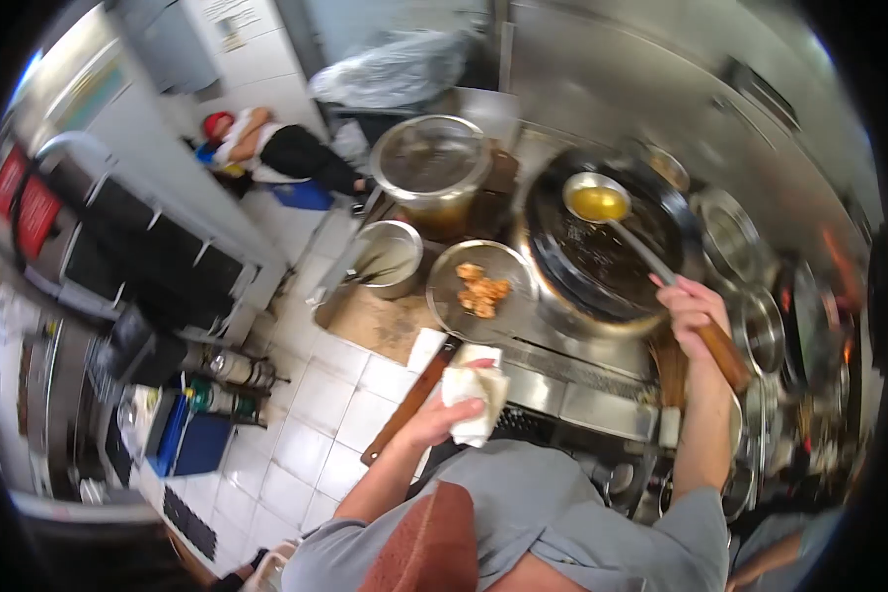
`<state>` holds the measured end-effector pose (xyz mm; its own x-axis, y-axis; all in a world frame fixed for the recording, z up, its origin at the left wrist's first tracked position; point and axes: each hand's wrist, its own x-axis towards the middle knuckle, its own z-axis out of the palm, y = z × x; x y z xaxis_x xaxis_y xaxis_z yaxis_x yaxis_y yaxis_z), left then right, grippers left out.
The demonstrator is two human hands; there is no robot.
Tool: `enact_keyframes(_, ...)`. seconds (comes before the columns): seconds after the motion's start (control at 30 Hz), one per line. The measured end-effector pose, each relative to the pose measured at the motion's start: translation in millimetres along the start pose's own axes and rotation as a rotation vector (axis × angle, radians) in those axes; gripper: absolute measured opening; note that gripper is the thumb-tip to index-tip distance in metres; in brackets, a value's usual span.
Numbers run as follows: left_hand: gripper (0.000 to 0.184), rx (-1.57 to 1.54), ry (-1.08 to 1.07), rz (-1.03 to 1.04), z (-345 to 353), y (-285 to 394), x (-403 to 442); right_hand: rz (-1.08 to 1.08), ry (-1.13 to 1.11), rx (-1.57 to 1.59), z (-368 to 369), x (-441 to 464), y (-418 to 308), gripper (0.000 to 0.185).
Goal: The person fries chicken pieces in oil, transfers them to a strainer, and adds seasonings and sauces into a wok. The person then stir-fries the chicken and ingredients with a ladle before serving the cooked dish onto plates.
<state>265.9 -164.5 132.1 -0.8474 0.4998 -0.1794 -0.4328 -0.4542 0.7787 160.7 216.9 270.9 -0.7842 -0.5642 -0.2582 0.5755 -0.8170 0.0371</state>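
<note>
From the head view, my right grip (696, 311) was wrapped round the ladle (643, 249), its bowl of golden oil (602, 205) hanging over the wok (551, 192). My left grip (437, 422) clasped a folded white cloth (477, 419); whether it touched the strainer's handle too, I couldn't tell. The fried pieces (482, 294) lay in the strainer (448, 296), so I judged their frying done; the ladle was not yet emptied. A steel pot (399, 286) stood on the surface nearby. Beyond the tiled floor (301, 434), a person (301, 153) rested by the wall.
</note>
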Motion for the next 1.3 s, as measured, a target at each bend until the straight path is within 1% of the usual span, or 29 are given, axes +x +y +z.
enact_keyframes(0.13,0.070,0.030,0.038,0.066,-8.7,-2.9,-8.1,0.037,-0.043,-0.057,44.9,28.1,17.2,0.042)
enact_keyframes(0.2,0.074,0.004,0.063,0.081,-17.3,-6.3,-10.5,0.056,-0.061,-0.070,62.1,48.3,22.1,0.044)
enact_keyframes(0.33,0.073,0.060,0.135,0.142,-23.6,-1.5,-20.6,0.136,-0.112,-0.066,85.9,94.9,36.4,0.045)
enact_keyframes(0.43,0.072,0.062,0.159,0.136,-27.7,1.9,-27.0,0.192,-0.126,-0.136,90.8,132.8,46.5,0.040)
enact_keyframes(0.5,0.066,0.060,0.186,0.154,-29.5,2.3,-31.3,0.224,-0.116,-0.221,87.7,157.0,51.3,0.033)
enact_keyframes(0.53,0.066,0.060,0.183,0.152,-30.8,2.7,-32.7,0.205,-0.081,-0.293,86.6,167.6,56.3,0.027)
enact_keyframes(0.6,0.071,0.045,0.212,0.165,-33.4,3.5,-35.0,0.126,-0.041,-0.527,76.6,187.6,62.4,0.026)
enact_keyframes(0.63,0.071,0.048,0.209,0.164,-34.8,1.8,-35.6,0.041,0.045,-0.695,73.4,193.9,69.6,0.018)
enact_keyframes(0.67,0.071,0.047,0.227,0.157,-36.4,-0.8,-36.5,-0.057,0.080,-0.935,67.2,198.1,77.0,0.016)
enact_keyframes(0.73,0.072,0.050,0.246,0.155,-37.1,2.1,-37.5,-0.139,0.096,-1.335,54.9,202.6,87.3,0.022)
enact_keyframes(0.77,0.072,0.110,0.294,0.149,-34.4,6.9,-38.7,-0.153,0.077,-1.445,46.6,206.6,87.3,0.031)
enact_keyframes(0.8,0.072,0.171,0.341,0.141,-33.2,11.1,-38.8,-0.168,0.084,-1.570,40.9,207.0,87.3,0.045)
enact_keyframes(0.83,0.072,0.173,0.339,0.140,-36.4,13.4,-35.8,-0.221,0.057,-1.604,34.5,203.9,89.1,0.044)
enact_keyframes(0.87,0.074,0.271,0.428,0.173,-42.6,13.9,-29.9,-0.277,0.033,-1.637,29.5,198.3,89.9,0.044)
enact_keyframes(0.9,0.075,0.371,0.513,0.205,-48.8,13.3,-22.3,-0.290,0.065,-1.665,27.2,192.2,87.5,0.062)
enact_keyframes(0.93,0.079,0.290,0.527,0.183,-55.5,11.6,-13.4,-0.300,0.079,-1.658,25.2,184.7,82.2,0.062)
enact_keyframes(1.0,0.077,0.717,0.544,-0.062,-76.2,42.3,0.9,-0.343,0.082,-1.684,19.6,162.8,71.2,0.065)
enact_keyframes(1.07,0.064,1.038,0.605,-0.056,-136.7,21.9,32.3,-0.382,0.131,-1.666,17.6,131.6,57.5,0.067)
enact_keyframes(1.13,0.058,1.026,0.588,-0.099,-152.3,31.0,50.5,-0.416,0.200,-1.671,6.4,99.7,36.0,0.068)
enact_keyframes(1.17,0.056,1.038,0.582,0.000,-191.4,11.7,66.6,-0.423,0.291,-1.733,7.5,80.8,31.3,0.070)
enact_keyframes(1.2,0.052,0.909,0.521,0.020,-186.5,18.7,71.5,-0.444,0.344,-1.799,-2.5,67.1,18.4,0.071)
enact_keyframes(1.27,0.050,1.086,0.563,-0.024,-196.5,18.7,79.1,-0.451,0.433,-1.847,-19.9,39.3,2.0,0.071)
enact_keyframes(1.3,0.049,1.132,0.603,-0.046,-203.8,15.0,83.0,-0.470,0.477,-1.824,-27.7,26.9,-2.6,0.071)
